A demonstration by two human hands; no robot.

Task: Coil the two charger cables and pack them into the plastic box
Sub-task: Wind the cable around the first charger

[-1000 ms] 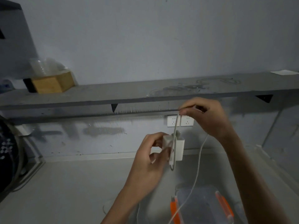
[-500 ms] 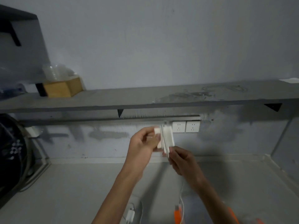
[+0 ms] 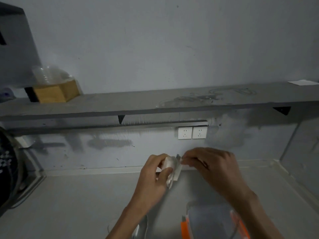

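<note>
My left hand (image 3: 153,176) grips a white charger brick (image 3: 173,169) with its white cable wound around it, held above the grey table. My right hand (image 3: 210,163) pinches the cable at the brick's top edge, fingers closed on it. The picture is blurred there, so the cable's loose end is hard to make out. Below my right forearm stands the clear plastic box (image 3: 212,221) with orange latches. A second white charger (image 3: 138,230) with its cable lies on the table by my left forearm, partly hidden.
A grey shelf (image 3: 155,104) runs across the wall, with a wooden box (image 3: 55,92) and clear cups on its left end. Two white wall sockets (image 3: 192,132) sit under it. A dark round object (image 3: 6,169) stands at the left edge.
My right hand came down from high above the brick, passed under it, and now sits at its top edge, wrapping the cable. Both hands have dropped lower in view.
</note>
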